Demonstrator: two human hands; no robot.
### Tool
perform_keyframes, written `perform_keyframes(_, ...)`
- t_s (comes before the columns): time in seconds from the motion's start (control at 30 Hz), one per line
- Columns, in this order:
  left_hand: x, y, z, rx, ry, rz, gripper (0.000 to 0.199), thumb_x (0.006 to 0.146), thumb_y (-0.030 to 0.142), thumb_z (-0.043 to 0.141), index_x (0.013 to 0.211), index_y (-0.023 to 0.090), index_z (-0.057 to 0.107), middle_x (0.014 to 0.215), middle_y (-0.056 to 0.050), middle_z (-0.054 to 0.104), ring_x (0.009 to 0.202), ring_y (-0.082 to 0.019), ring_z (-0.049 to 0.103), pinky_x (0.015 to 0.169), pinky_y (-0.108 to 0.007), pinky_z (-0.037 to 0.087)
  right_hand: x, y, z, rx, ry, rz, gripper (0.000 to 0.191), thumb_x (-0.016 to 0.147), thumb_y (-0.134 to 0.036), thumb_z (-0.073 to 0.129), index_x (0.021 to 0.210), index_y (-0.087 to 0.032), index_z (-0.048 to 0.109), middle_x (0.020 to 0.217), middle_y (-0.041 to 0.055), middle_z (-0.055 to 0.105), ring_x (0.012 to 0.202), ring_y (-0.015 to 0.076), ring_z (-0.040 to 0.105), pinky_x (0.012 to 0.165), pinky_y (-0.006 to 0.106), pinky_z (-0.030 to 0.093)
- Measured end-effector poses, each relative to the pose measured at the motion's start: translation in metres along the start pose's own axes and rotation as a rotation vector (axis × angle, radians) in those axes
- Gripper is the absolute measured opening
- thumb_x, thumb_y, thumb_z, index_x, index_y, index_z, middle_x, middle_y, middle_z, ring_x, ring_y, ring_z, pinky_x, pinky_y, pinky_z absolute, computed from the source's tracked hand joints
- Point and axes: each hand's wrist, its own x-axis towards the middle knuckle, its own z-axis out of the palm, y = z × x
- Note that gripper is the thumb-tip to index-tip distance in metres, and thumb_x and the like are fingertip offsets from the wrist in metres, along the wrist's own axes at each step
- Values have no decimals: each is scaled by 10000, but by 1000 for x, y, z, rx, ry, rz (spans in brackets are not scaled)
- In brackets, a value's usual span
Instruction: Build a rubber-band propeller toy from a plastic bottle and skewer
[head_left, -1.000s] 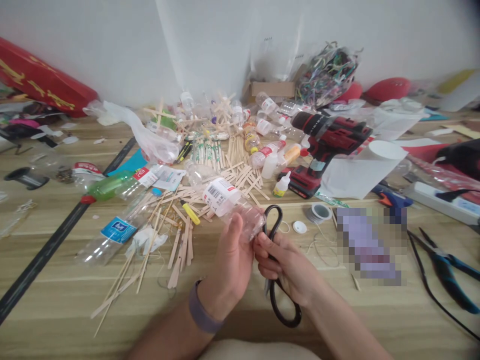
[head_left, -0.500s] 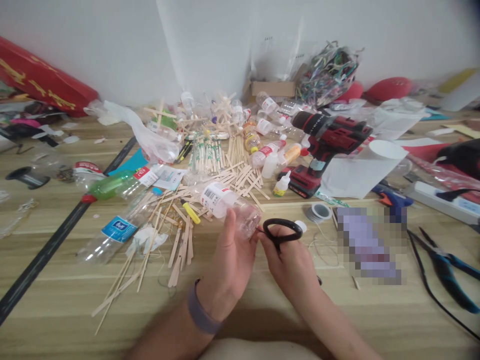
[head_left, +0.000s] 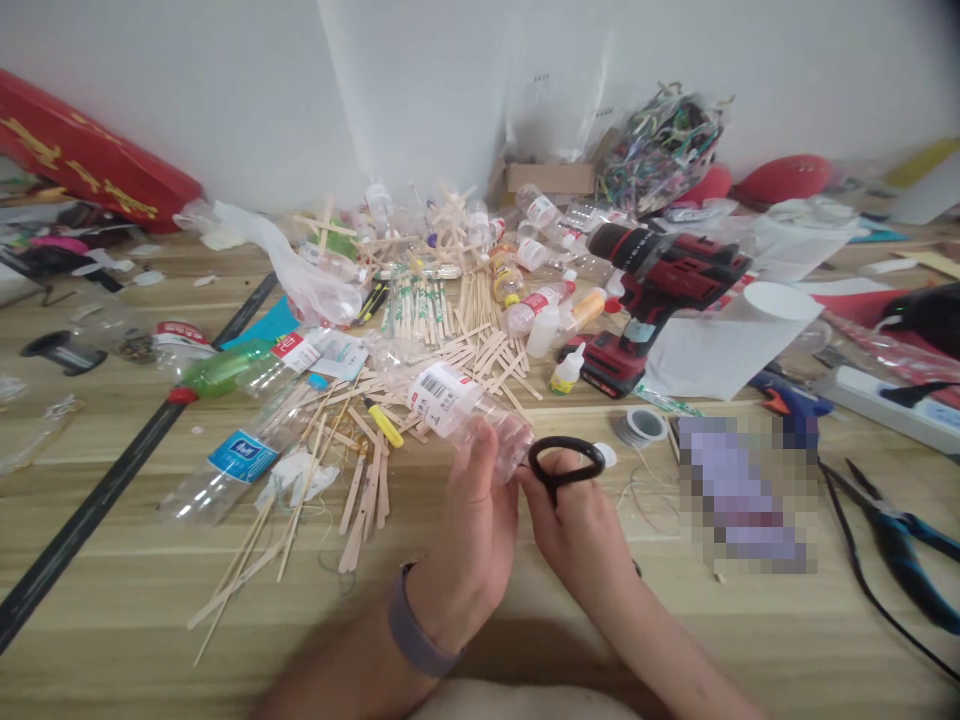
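My left hand [head_left: 480, 530] is wrapped around a clear plastic bottle [head_left: 444, 400] with a white and red label, its base tilted toward me. Closed on a pair of black-handled scissors [head_left: 566, 462], my right hand [head_left: 581, 535] sits right beside the bottle's base. One handle loop sticks up above the fingers; the blades are mostly hidden between the hands, so I cannot tell whether they cut into the plastic. Flat wooden craft sticks [head_left: 367, 500] and a yellow cutter [head_left: 385, 424] lie to the left of the bottle.
A red and black cordless drill [head_left: 652, 290] stands at the back right. A grey wire spool [head_left: 641, 428] and pliers [head_left: 892, 540] lie to the right. On the left are a blue-labelled bottle [head_left: 241, 458] and a long black bar [head_left: 112, 510]. Several bottles crowd the back.
The bottle has turned slightly in my left hand, and the left hand has shifted a little to the right. My right hand stays by the bottle's base with the scissors.
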Motion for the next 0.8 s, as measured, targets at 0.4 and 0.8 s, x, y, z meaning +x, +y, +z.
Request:
perform_keyframes(0.4, 1, 7, -5, 85, -175, -55, 438, 782, 562, 697, 998, 181, 697, 997, -68, 727, 1084, -263, 629, 948, -343, 472, 6, -10, -12, 792, -506, 479, 451, 874, -604, 473, 634, -247, 338, 527, -110, 275, 374, 55, 200, 359, 203, 311)
perform_keyframes(0.8, 2, 16, 2, -72, 52, -156, 429, 1009, 414, 394, 956, 138, 718, 1025, -84, 712, 918, -158, 669, 783, -229, 524, 8, -9, -14, 132, -99, 108, 214, 863, -350, 489, 682, -253, 429, 552, 6, 555, 507, 204, 568, 489, 300, 435)
